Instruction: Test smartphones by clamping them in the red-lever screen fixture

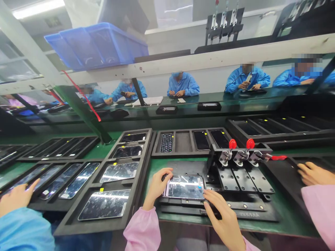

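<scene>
While the left hand is clamped on the left end of a phone, the right hand has fingertips at its right end, and I can't tell if those really grip. The phone's screen-up over the left part of a black clamp fixture, near the green tabletop's front edge. Left of that, a four-phone tray pokes past the same edge. Two co-workers' hands reach in: a blue-sleeved hand far left, a pink-sleeved hand far right. Further back, another tray sits behind the fixture, then people in blue at a far bench.
</scene>
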Tool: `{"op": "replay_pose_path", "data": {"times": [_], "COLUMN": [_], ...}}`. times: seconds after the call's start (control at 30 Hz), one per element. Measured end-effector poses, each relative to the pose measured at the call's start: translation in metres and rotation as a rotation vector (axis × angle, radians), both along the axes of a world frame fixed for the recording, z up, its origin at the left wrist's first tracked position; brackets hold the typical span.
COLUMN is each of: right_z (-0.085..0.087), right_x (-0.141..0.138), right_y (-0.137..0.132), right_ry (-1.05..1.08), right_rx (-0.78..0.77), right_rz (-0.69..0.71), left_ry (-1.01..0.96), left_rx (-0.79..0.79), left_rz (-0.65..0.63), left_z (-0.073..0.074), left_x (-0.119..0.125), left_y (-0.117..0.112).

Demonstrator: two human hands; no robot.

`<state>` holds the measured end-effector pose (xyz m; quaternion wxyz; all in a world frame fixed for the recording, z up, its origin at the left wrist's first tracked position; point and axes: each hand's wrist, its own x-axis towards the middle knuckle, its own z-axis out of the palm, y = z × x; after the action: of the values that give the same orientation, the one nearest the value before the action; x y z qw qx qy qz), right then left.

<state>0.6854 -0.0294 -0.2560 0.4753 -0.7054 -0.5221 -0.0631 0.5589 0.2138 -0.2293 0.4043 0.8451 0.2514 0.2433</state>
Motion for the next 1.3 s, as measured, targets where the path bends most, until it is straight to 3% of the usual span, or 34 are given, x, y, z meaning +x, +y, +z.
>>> {"op": "replay_pose_path", "data": {"times": [0.3, 0.5, 0.6, 0.77, 0.83, 1.07, 1.3], "right_z": [0.0, 0.01, 0.015, 0.019, 0.021, 0.03, 0.035], "right_x": [-0.001, -0.003, -0.003, -0.001, 0.0, -0.002, -0.003], "right_y": [0.005, 0.016, 0.019, 0.015, 0.013, 0.012, 0.008], "right_ry": [0.031, 0.129, 0.334, 0.915, 1.007, 0.833, 0.622], "right_rx": [0.026, 0.002, 0.007, 0.122, 0.163, 0.196, 0.275], "right_rz": [-0.03, -0.076, -0.058, 0.084, 0.105, 0.064, 0.122], "left_ry": [-0.01, -0.017, -0.022, -0.028, -0.029, -0.028, -0.033], "left_rx": [-0.011, -0.033, -0.041, -0.053, -0.057, -0.068, -0.079], "left_rz": [-0.045, -0.058, -0.061, -0.068, -0.066, -0.053, -0.028], "left_z": [0.002, 0.001, 0.002, 0.001, 0.001, -0.001, -0.005], "left_x": [-0.005, -0.007, -0.007, -0.008, -0.008, -0.008, -0.009], "left_y": [0.001, 0.0, 0.001, 0.001, 0.001, 0.001, 0.003]}}
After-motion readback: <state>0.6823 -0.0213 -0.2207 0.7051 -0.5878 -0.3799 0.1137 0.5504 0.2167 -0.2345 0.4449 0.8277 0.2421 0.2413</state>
